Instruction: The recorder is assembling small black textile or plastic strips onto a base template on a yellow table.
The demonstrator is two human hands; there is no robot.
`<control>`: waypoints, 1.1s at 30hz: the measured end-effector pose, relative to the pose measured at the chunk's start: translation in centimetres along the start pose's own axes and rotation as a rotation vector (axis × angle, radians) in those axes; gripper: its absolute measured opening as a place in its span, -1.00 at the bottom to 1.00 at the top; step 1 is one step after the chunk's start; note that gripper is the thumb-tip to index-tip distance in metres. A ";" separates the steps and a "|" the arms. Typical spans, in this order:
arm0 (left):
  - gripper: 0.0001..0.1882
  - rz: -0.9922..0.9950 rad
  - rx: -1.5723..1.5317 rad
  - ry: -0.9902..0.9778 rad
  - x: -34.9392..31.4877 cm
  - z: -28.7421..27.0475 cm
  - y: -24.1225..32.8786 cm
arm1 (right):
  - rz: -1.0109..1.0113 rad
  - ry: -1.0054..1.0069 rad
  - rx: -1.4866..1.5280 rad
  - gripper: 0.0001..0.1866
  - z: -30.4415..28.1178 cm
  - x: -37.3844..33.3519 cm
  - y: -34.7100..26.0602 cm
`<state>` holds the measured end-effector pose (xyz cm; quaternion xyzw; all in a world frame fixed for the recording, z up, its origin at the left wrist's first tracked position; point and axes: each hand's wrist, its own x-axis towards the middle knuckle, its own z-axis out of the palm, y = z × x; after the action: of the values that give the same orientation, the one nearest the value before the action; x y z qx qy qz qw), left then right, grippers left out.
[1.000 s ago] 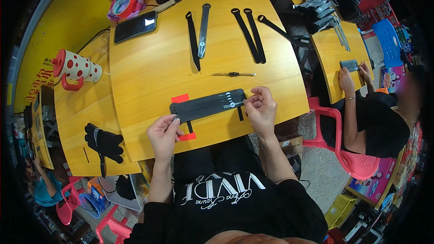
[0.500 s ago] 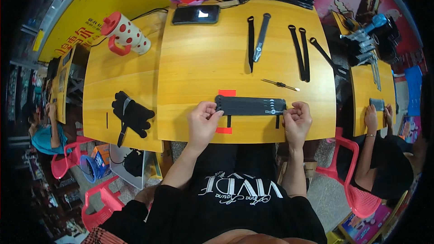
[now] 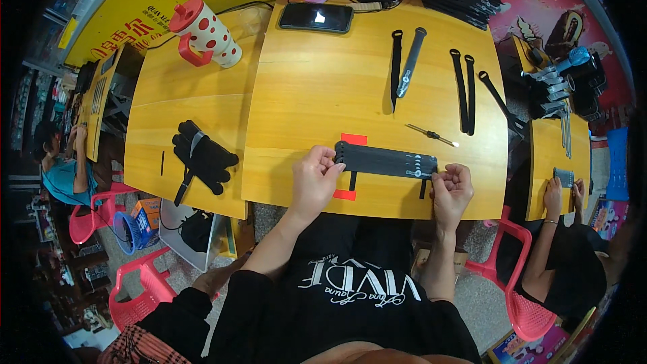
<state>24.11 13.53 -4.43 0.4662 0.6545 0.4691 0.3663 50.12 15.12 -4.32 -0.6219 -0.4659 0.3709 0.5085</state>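
head view: flat black strap point(image 3: 385, 161)

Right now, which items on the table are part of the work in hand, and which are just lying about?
In hand:
- flat black strap piece, held at its ends by the left hand and right hand
- red markers under it

Lying about:
- phone
- spotted mug
- small screwdriver
- black gloves
- spare straps

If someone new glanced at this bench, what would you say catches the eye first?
Probably the two hands at the table's near edge: the left hand and right hand grip opposite ends of a flat black strap lying over a red marker. Next, the red-spotted mug at far left and the phone at the far edge.
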 end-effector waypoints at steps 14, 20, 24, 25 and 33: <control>-0.75 0.053 0.143 -0.022 -0.3 -0.2 1.5 | 0.028 -0.031 0.047 -0.79 -0.5 0.0 0.0; -0.73 0.205 0.262 0.025 -0.1 -0.4 1.8 | 0.063 -0.041 0.068 -0.79 -0.5 0.2 -0.2; -0.72 0.240 0.311 -0.002 0.3 -1.0 2.4 | 0.047 -0.047 0.022 -0.80 -0.4 0.3 -0.4; -0.75 0.212 0.302 -0.034 0.3 -1.1 2.6 | 0.042 -0.041 0.021 -0.80 -0.4 0.3 -0.2; -0.68 0.585 0.650 0.008 -3.1 -1.4 2.4 | -0.454 0.037 -0.581 -0.86 0.3 -2.3 -0.8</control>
<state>24.34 10.47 -1.56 0.7212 0.6101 0.3244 0.0495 49.03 13.07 -3.61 -0.6278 -0.6686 0.0894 0.3884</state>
